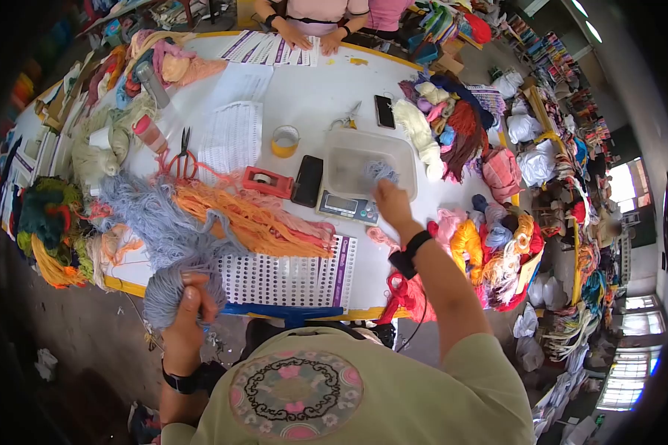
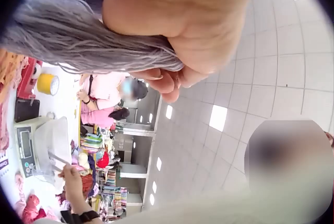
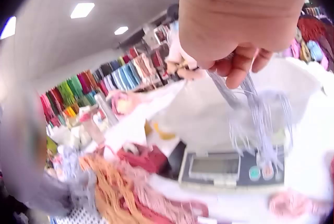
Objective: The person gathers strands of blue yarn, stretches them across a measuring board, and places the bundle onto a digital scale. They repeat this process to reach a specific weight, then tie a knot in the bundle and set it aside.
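Note:
In my left hand (image 1: 188, 320) I grip a thick hank of grey-blue yarn (image 1: 161, 298) at the table's near left edge. The left wrist view shows its strands (image 2: 78, 38) running into the curled fingers. My right hand (image 1: 395, 206) pinches a small bunch of the same grey-blue yarn strands (image 3: 257, 112); their loose ends dangle in front of the tub in the right wrist view. A translucent white plastic tub (image 1: 339, 152) sits on a digital scale (image 1: 346, 206), whose display and buttons face me. More loose grey-blue yarn (image 1: 137, 211) lies beside the left hand.
Orange yarn (image 1: 237, 222) lies over punched thread cards (image 1: 274, 282). A red tape dispenser (image 1: 267, 182), a phone (image 1: 307, 180), a tape roll (image 1: 284, 141) and scissors (image 1: 184, 159) are nearby. Coloured yarn (image 1: 467, 245) heaps up at right. Another person's hands (image 1: 297, 37) work across the table.

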A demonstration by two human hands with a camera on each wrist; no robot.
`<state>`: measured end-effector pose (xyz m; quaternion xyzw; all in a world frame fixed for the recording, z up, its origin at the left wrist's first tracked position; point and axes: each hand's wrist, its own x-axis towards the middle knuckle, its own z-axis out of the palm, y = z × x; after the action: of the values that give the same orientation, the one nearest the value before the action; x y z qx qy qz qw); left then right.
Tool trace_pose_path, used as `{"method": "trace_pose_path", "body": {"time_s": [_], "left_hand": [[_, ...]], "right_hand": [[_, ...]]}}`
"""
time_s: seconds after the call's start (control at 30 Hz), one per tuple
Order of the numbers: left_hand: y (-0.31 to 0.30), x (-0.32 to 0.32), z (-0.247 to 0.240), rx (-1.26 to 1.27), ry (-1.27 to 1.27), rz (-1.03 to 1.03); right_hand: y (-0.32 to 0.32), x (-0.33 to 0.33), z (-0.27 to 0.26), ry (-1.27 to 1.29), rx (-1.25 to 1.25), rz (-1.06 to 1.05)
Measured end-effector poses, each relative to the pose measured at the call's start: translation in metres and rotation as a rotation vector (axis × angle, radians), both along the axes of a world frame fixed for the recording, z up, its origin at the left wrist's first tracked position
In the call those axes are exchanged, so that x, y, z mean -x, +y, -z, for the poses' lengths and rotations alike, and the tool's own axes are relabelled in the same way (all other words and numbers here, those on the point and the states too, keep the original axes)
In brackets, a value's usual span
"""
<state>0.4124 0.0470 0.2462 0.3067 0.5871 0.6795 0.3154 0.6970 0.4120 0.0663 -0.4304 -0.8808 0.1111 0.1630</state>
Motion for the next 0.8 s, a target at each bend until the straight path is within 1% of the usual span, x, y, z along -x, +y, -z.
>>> {"method": "trace_pose_path", "body": {"time_s": [0.03,0.07,0.1,0.17,0.2,0.27,0.3,0.33,0.37,0.4,0.43,0.47,0.5,0.57,0.6,0.63,0.67,0.7,0.73,0.8], "left_hand": [[0.003,-0.003,-0.004,-0.013,0.111,0.049],[0.004,-0.005,-0.007,0.000,0.201,0.029],[0.010,-0.005,-0.009,0.009,0.201,0.030],[0.022,-0.003,-0.012,-0.127,0.618,0.004],[0.021,-0.003,-0.008,-0.125,0.616,0.007],[0.018,-0.006,0.005,-0.134,0.115,0.112],[0.017,-0.006,0.009,-0.135,0.114,0.112],[0.016,-0.007,0.012,-0.089,-0.034,0.159],[0.014,-0.008,0.016,-0.043,-0.182,0.203],[0.014,-0.009,0.022,-0.044,-0.185,0.201],[0.017,-0.011,0.028,-0.012,-0.273,0.229],[0.020,-0.013,0.033,0.019,-0.361,0.258],[0.027,-0.018,0.036,0.018,-0.360,0.255],[0.041,-0.031,0.038,-0.048,-0.344,0.280],[0.042,-0.032,0.040,-0.068,-0.355,0.351],[0.044,-0.034,0.044,-0.068,-0.353,0.353],[0.046,-0.036,0.047,-0.043,-0.276,0.395],[0.048,-0.039,0.047,-0.018,-0.199,0.435],[0.049,-0.040,0.044,-0.015,-0.207,0.463],[0.050,-0.041,0.040,-0.008,-0.224,0.421]], "right_hand": [[-0.015,0.001,0.007,-0.106,0.091,0.007],[-0.032,0.001,0.015,-0.126,0.062,0.010],[-0.047,0.000,0.022,-0.147,0.032,0.013],[-0.071,-0.002,0.023,-0.108,0.021,0.023],[-0.080,-0.003,0.020,-0.068,-0.001,0.034],[-0.092,-0.005,0.008,-0.022,0.024,0.045],[-0.098,-0.006,0.002,0.024,0.048,0.055],[-0.104,-0.008,-0.001,0.021,0.048,0.055],[-0.111,-0.008,-0.007,0.107,0.133,0.072],[-0.117,-0.007,-0.012,0.194,0.218,0.087],[-0.125,-0.004,-0.017,0.191,0.218,0.083],[-0.136,0.007,-0.030,0.265,0.352,0.022],[-0.147,0.020,-0.043,0.341,0.486,-0.039],[-0.175,0.053,-0.069,0.555,0.574,-0.255],[-0.191,0.069,-0.098,0.573,0.757,-0.269],[-0.203,0.083,-0.122,0.588,0.940,-0.282],[-0.210,0.093,-0.129,0.590,0.939,-0.282],[-0.215,0.103,-0.133,0.669,1.031,-0.315],[-0.218,0.108,-0.136,0.748,1.124,-0.350],[-0.220,0.114,-0.140,0.753,1.095,-0.322]]}}
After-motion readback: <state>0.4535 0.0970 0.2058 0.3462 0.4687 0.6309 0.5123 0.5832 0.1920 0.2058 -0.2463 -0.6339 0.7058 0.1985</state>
